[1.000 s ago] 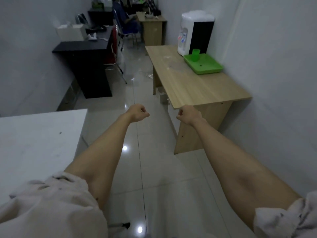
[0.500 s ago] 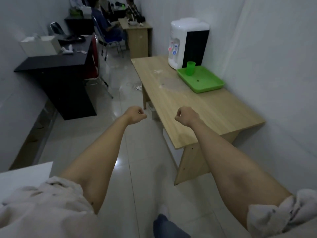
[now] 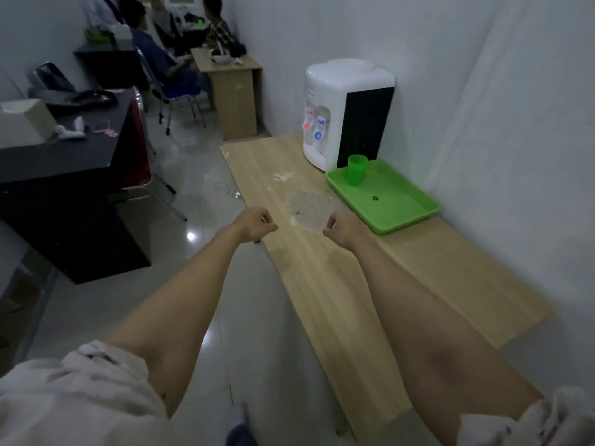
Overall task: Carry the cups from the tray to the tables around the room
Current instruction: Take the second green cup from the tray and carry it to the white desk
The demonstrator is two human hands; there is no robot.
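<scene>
Both forearms are bare from the elbow to the left hand (image 3: 256, 227) and the right hand (image 3: 346, 227), with no watch, ring or glove visible on either. Each upper arm carries a pale, off-white fabric sleeve: the left sleeve (image 3: 74, 400) sits at 8 o'clock in the head view, the right sleeve (image 3: 531, 420) at 4 o'clock, both bunched into soft creases just above the elbow. A dark trouser leg (image 3: 240, 437) shows at 6 o'clock.

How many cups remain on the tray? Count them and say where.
1: a green cup stands upright at the green tray's far corner, beside the water dispenser.
</scene>
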